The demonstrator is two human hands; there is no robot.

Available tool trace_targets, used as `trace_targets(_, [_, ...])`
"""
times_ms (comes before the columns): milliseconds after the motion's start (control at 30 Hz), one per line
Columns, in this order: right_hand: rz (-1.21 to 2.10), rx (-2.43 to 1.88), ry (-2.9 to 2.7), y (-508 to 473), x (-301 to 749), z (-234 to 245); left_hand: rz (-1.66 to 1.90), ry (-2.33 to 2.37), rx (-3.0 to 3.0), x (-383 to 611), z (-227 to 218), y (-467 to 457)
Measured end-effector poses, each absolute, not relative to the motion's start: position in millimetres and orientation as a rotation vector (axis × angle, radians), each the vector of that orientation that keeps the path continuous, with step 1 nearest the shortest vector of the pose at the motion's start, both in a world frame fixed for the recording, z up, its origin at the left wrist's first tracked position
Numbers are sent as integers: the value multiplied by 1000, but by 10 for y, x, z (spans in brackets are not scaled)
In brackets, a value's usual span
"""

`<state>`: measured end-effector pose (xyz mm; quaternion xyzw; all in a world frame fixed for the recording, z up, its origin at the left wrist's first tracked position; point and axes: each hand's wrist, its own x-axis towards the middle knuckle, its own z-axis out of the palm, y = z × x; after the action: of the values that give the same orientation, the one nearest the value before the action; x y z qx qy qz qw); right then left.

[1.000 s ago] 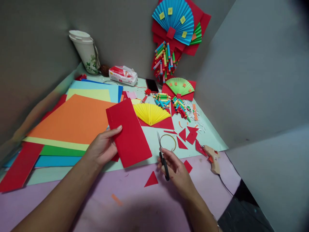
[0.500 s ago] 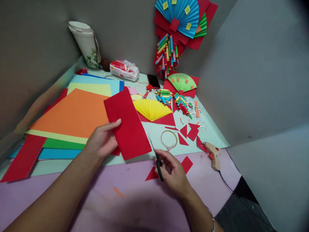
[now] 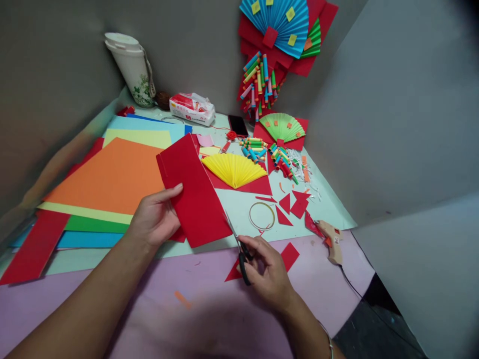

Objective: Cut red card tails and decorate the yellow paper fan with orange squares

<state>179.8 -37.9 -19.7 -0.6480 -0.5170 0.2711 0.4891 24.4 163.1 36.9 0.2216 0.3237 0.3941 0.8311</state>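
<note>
In the head view, your left hand (image 3: 155, 219) pinches the folded red sheet (image 3: 192, 194) at its left edge, thumb on top and fingers beneath. That grip holds the sheet tilted off the table with its right edge free. Your right hand (image 3: 267, 276), just below and right of that sheet, is closed through the loops of the black-handled scissors (image 3: 239, 249). The blades point up and left, tips at the sheet's lower right edge; I cannot tell whether paper sits between them. Left of the sheet lies the orange sheet (image 3: 112, 177) on a stack of coloured paper. Behind the folded red sheet lies the yellow paper fan (image 3: 234, 169), and to its right a wire ring (image 3: 262, 215). Farther right, the glue gun (image 3: 331, 239) lies out of your hands' way.
</note>
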Motion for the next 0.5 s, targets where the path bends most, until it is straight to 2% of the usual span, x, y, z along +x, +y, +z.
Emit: trace_targets(500, [587, -1584, -1293, -387, 1772, -194, 874, 653, 462, 236, 370, 1631])
